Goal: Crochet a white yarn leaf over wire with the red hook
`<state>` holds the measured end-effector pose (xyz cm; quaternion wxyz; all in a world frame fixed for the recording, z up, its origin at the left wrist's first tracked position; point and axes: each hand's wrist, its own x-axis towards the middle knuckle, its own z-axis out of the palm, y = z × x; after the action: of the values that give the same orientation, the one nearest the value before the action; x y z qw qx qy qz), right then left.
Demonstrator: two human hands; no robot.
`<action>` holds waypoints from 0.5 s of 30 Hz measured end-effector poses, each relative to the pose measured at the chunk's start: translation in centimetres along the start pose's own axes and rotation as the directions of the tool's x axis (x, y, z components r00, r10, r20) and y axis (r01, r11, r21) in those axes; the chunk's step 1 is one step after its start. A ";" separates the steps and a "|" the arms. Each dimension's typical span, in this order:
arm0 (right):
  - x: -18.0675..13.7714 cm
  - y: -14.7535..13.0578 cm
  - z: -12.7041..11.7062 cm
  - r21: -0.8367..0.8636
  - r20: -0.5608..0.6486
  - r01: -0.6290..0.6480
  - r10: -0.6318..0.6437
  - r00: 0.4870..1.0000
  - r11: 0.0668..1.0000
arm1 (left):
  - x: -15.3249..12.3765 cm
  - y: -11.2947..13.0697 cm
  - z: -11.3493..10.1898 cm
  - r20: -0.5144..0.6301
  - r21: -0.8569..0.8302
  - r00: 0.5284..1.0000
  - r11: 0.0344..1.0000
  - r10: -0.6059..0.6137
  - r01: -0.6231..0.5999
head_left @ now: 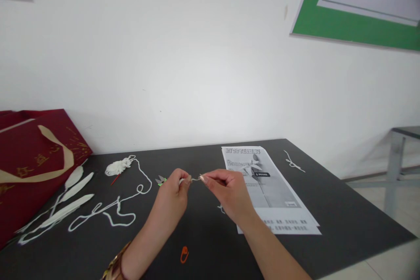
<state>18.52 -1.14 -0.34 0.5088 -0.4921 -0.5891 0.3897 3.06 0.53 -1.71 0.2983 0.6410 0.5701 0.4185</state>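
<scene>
My left hand (175, 192) and my right hand (228, 190) meet above the middle of the black table (203, 245). Both pinch a short, thin white piece of yarn or wire (196, 179) stretched between their fingertips. Left of my left hand a long white yarn (124, 203) loops across the table, running back to a small white bundle of yarn (117, 166). Small snips with green handles (160, 180) lie just behind my left hand.
A printed instruction sheet (272, 188) lies under and right of my right hand. White leaf-shaped pieces (70, 194) lie at the left beside a red gift bag (29, 162). An orange safety pin (184, 254) sits near the front. A short white yarn scrap (293, 162) lies far right.
</scene>
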 end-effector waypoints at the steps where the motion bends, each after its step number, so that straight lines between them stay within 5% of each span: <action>1: 0.0 0.0 0.0 -0.032 -0.019 0.031 -0.032 0.999 0.999 | -0.1 0.1 0.0 0.016 0.029 1.000 0.999 0.023 -0.023; 9: 0.7 0.3 -1.9 -0.321 0.041 0.229 -0.228 0.973 0.919 | -0.3 0.1 0.1 0.220 0.156 0.967 0.974 0.131 -0.167; 15: 1.3 0.4 -3.5 -0.266 0.278 0.175 -0.098 0.956 0.948 | -0.6 0.0 -0.3 0.435 0.091 0.877 0.959 0.205 -0.270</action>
<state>22.01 0.05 0.15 0.3758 -0.4628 -0.7342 0.3249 2.84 -0.12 -1.67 0.3116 0.8018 0.4387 0.2600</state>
